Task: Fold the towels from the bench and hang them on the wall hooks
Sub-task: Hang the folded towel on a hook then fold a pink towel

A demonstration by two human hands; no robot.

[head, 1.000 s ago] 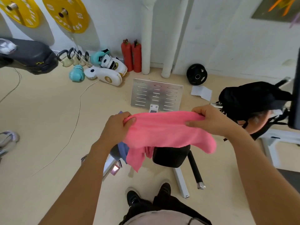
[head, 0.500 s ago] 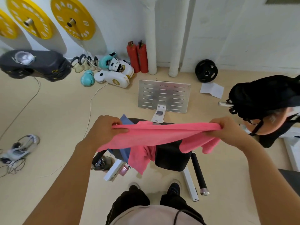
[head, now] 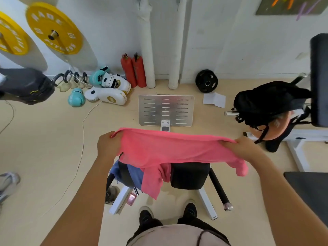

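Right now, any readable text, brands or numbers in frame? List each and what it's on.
"FITNESS": raised letters on the lower rim of the nearer yellow weight plate; its upper word is too warped to read.
Second yellow plate at the left edge: raised letters, blurred, unreadable.
White boxing pads: small dark print, too small to read.
Pink towel: no text.

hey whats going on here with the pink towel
A person is standing over a black bench and holding a pink towel stretched out in the air between both hands. The left hand grips one end and the right hand grips the other, with loose corners drooping below. A blue towel lies on the bench underneath. The pink one is spread out, not yet folded, and nothing hangs on the two wall hooks visible up top.
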